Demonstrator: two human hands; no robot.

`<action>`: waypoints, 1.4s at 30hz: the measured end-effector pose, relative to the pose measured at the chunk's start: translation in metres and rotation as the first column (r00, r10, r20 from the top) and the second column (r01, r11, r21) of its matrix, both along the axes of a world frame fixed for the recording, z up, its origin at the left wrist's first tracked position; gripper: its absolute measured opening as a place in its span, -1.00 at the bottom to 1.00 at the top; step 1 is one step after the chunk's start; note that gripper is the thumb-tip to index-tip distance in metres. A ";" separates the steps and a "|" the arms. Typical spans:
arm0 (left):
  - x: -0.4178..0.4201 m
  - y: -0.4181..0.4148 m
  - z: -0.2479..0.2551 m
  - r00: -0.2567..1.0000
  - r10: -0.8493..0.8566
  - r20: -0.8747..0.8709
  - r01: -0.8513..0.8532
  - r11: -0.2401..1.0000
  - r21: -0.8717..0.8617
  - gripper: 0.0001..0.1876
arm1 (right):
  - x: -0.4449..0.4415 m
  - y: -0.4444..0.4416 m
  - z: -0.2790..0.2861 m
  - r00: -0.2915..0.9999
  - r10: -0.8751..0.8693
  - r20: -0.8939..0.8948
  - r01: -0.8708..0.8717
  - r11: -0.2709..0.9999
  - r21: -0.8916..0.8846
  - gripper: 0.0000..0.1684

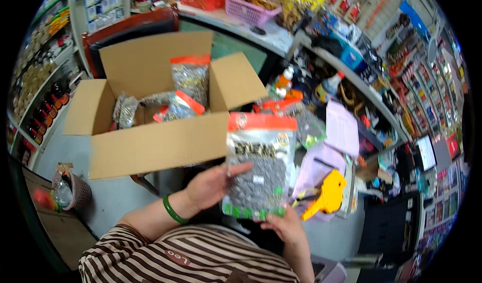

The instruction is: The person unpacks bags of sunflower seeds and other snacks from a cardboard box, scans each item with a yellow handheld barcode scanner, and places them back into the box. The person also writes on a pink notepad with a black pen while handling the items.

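Note:
A clear plastic pouch (pixel 258 177) with an orange-red top band and dark contents is held up before me. My left hand (pixel 211 185) grips its left edge, one finger lying across the front. At the lower right corner, my right hand (pixel 284 222) pinches the green-printed bottom edge. An open cardboard box (pixel 158 143) stands up and to the left, its flaps spread. Inside it, one similar pouch (pixel 191 79) leans upright, with several more packets (pixel 179 108) lying lower. Right of the held pouch, further pouches (pixel 307 124) lie on a cluttered surface.
A yellow tape dispenser (pixel 327 194) and pale purple papers (pixel 342 128) lie at the right. Behind the box stands a dark chair (pixel 130 23) with a wooden frame. A lattice waste basket (pixel 80 192) is on the floor at left. Stocked shelves line both sides.

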State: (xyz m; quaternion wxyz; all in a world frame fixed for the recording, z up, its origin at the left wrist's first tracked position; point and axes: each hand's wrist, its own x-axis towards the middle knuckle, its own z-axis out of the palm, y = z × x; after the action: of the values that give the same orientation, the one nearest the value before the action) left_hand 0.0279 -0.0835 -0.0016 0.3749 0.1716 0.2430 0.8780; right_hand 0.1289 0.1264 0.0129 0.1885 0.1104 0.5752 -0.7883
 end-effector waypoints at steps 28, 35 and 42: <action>-0.051 -0.117 -0.007 0.654 0.698 0.293 -0.701 0.704 -0.113 -0.46 | -0.010 0.012 -0.028 0.998 -0.058 -0.028 0.061 0.992 0.111 -0.64; -0.046 -0.112 -0.031 0.805 0.555 0.210 -0.561 0.827 -0.037 -0.57 | -0.088 0.075 -0.011 0.867 -0.388 -0.312 0.498 0.658 0.565 -0.53; -0.039 -0.095 -0.031 0.872 0.450 0.195 -0.448 0.892 -0.054 -0.64 | -0.174 0.136 -0.032 0.791 -0.600 -0.120 0.581 0.674 0.456 -0.55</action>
State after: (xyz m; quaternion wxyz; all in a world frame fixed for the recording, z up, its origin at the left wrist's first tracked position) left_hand -0.0110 -0.1781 -0.0321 0.1841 0.0191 0.2400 0.9529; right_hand -0.0454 0.2620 -0.0195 -0.0975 0.3481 0.6777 -0.6403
